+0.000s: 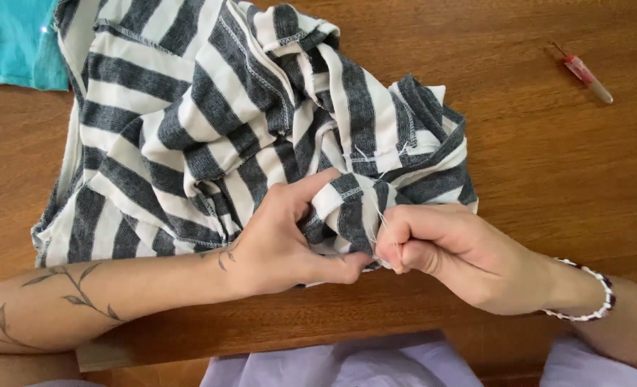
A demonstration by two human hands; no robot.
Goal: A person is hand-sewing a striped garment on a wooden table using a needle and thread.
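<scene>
Left hand (283, 240) pinches a fold of striped garment (247, 129) bunched on the wooden desk (548, 158); right hand (451, 254), fingers clamped on loose white thread (379, 218). Some stitching still shows; seam ripper (583, 72) lies apart.

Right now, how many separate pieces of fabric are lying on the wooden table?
2. The grey-and-white striped knit garment lies bunched mid-table, pinched by the left hand and right hand. A teal cloth sits at the far left corner. More could lie off-frame.
</scene>
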